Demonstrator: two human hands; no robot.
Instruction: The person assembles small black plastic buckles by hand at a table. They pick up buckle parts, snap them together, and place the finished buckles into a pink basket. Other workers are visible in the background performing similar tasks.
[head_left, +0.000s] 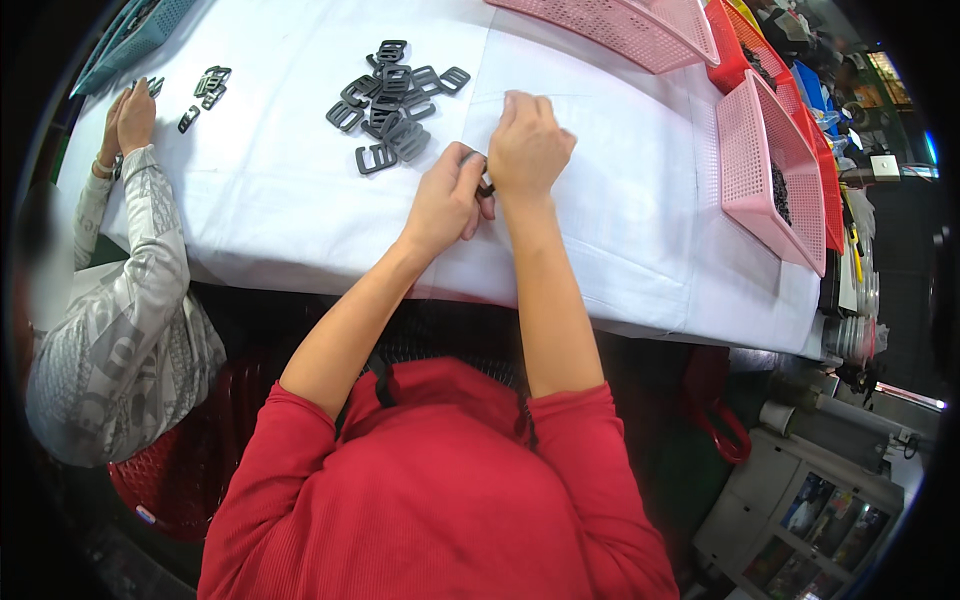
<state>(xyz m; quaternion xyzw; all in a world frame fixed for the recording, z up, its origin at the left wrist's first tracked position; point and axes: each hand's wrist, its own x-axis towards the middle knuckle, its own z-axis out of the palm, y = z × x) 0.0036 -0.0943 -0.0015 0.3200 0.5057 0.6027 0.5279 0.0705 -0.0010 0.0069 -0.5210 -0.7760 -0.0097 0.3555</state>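
Note:
My left hand (444,200) is closed, thumb on top, around a dark buckle (485,186), of which only a small part shows between the two hands. Right beside it, my right hand (530,145) is raised with curled fingers, its wrist close to the buckle. What its fingers hold, if anything, is hidden. Beyond my left hand lies a loose pile of dark grey slotted buckles (392,92) on the white tablecloth. One open-sided buckle (376,158) rests at the near edge of that pile.
On the left, a co-worker's hands (135,118) handle similar pieces, with a few more buckles (212,84) alongside. A teal basket (130,40) stands at the far left. Pink baskets (750,165) and a red basket (735,45) line the right side; some hold dark parts.

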